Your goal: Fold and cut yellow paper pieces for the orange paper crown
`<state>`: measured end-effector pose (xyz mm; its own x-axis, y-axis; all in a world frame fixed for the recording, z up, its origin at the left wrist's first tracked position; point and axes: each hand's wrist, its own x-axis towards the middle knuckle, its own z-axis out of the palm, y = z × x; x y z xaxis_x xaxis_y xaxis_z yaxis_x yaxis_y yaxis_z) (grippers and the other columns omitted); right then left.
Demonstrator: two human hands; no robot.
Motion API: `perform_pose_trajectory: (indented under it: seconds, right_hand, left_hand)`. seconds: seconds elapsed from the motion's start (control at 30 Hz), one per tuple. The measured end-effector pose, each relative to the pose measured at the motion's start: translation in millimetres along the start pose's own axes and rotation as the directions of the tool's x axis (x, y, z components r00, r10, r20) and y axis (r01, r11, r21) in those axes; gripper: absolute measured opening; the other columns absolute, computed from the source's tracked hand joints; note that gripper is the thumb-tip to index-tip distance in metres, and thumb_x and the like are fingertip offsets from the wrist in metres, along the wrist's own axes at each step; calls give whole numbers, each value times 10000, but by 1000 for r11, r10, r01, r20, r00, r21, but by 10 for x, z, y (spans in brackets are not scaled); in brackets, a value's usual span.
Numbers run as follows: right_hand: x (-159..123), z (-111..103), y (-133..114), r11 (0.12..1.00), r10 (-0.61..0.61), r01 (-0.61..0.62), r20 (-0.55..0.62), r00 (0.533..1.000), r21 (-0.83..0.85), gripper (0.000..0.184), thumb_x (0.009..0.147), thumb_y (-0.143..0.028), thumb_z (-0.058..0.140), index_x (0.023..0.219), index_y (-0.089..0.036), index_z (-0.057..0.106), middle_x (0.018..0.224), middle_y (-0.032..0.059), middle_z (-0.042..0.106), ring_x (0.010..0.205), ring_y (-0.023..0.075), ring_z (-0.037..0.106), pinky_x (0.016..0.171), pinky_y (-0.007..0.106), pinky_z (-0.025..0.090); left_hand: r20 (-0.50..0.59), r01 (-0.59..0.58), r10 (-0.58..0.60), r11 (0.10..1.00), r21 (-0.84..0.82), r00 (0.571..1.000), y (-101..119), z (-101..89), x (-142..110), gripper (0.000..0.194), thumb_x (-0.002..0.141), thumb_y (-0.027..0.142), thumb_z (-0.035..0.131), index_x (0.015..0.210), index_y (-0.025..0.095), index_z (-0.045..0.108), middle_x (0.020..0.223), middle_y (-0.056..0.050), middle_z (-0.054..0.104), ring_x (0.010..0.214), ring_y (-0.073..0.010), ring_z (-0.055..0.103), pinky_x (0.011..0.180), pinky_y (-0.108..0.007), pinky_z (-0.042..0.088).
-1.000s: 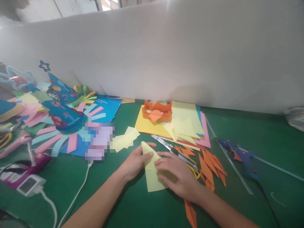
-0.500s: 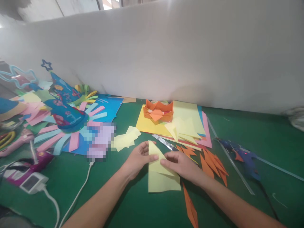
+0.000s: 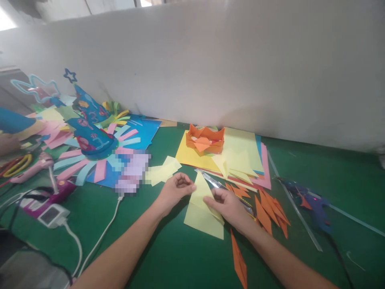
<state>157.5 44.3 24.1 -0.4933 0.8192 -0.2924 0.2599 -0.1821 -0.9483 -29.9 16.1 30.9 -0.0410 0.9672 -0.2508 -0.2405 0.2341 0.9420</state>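
Note:
Between my hands is a sheet of pale yellow paper (image 3: 200, 208), its top folded to a point and a crease running across its middle. My left hand (image 3: 175, 194) pinches the paper's upper left edge between thumb and fingers. On the other side my right hand (image 3: 227, 206) grips the right edge, thumb on top and fingers behind. A utility knife (image 3: 210, 179) lies just behind the paper, partly covered by my right hand. Folded orange paper pieces (image 3: 272, 208) are spread right of that hand, and one more orange piece (image 3: 239, 261) lies nearer me.
An orange paper crown (image 3: 205, 139) sits on stacked coloured sheets (image 3: 240, 148) at the back. A blue glue gun (image 3: 315, 204) and a clear strip (image 3: 294, 200) lie right. Decorated party hats (image 3: 92, 140), a pink glue gun (image 3: 33, 168), cables and another person's hand (image 3: 9, 144) are at left.
The paper has turned slightly, its lower edge now slanting down to the right. My left thumb has slid back from the paper's face to its left edge. The view has shifted slightly left.

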Motion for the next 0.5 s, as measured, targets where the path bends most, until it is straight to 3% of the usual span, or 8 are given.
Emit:
perform_pose_trajectory:
  seconds: [0.23,0.5]
  right_hand:
    - [3,1,3,1000,-3,2,-18,1000,-25,367,681,-516,665,701,-160,576,623,-11,586,575,143,540,523,257,437]
    - [14,-7,40,1000,-3,3,-5,1000,-1,372,672,-513,677,656,-174,525,607,-20,568,546,124,517,497,237,415]
  left_hand:
    - [2,-45,45,992,117,999,39,9,-27,275,635,282,771,740,151,553,783,3,604,722,-99,549,705,-237,418]
    - [16,-18,17,996,91,1000,43,4,-32,302,602,284,788,731,157,547,825,-4,612,740,-108,562,715,-244,427]
